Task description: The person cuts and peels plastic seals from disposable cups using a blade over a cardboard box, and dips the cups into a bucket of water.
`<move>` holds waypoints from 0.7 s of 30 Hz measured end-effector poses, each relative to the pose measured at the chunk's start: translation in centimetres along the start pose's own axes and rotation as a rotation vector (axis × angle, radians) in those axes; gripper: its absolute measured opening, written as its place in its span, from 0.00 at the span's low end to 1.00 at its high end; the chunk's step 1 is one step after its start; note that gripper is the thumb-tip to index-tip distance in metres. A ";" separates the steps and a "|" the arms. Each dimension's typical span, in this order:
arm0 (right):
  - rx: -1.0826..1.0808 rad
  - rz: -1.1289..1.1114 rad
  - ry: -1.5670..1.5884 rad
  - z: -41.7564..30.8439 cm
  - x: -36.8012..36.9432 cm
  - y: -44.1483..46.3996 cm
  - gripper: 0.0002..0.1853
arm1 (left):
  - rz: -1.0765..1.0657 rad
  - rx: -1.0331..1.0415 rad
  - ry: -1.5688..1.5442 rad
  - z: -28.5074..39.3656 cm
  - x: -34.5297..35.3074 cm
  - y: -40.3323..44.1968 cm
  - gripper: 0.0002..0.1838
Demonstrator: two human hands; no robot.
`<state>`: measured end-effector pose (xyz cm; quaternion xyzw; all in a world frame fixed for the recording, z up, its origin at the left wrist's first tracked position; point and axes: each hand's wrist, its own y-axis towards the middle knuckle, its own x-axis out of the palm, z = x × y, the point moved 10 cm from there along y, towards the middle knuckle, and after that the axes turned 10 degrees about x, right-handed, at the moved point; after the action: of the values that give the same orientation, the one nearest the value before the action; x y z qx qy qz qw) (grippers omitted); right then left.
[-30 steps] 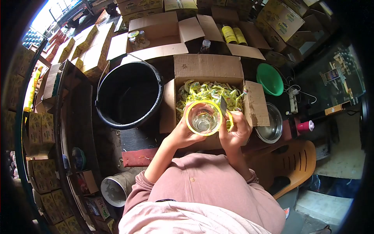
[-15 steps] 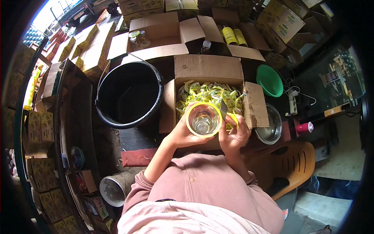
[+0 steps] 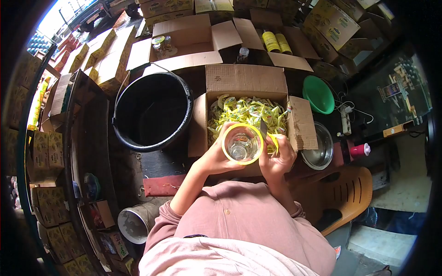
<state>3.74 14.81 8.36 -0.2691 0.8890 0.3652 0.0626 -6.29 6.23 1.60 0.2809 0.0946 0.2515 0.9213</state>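
My left hand (image 3: 216,155) is wrapped round a clear cup (image 3: 242,144) with a yellow rim, its open mouth facing up at me. Beside the rim, my right hand (image 3: 279,161) is closed on a knife, whose dark blade (image 3: 264,127) points up and away. A yellow strip (image 3: 274,141) shows at the fingers of the same hand; its link to the cup is hard to make out. Just beyond both hands, an open cardboard box (image 3: 246,78) holds a heap of yellow and clear scraps (image 3: 251,112).
A large black bucket (image 3: 152,112) stands left of the box. To its right are a green bowl (image 3: 318,94), a metal bowl (image 3: 322,147) and a power strip (image 3: 345,120). An orange chair (image 3: 352,195) is at the right. More open boxes (image 3: 184,30) stand beyond.
The cup has shifted slightly to the right and toward me and tilted a little. The yellow strip at my right hand has changed shape. Both hands keep their hold.
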 end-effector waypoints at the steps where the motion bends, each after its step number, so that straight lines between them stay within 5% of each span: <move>1: 0.013 0.009 0.002 0.1 -0.1 -0.1 0.06 | 0.018 0.015 -0.001 0.1 -0.2 0.0 0.43; 9: -0.006 0.018 -0.066 -0.2 -0.1 -0.7 0.07 | 0.027 -0.016 -0.122 0.1 -0.1 0.0 0.40; 12: -0.035 0.016 -0.075 -0.4 0.0 -0.3 0.07 | -0.141 0.028 0.110 0.7 0.7 0.2 0.41; 21: 0.028 -0.003 -0.029 0.3 -0.2 -0.3 0.07 | 0.042 0.031 -0.030 -1.1 -0.6 -0.5 0.44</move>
<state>4.06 14.93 7.95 -0.2640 0.8926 0.3565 0.0799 -6.93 6.09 0.48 0.3010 0.0788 0.2652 0.9126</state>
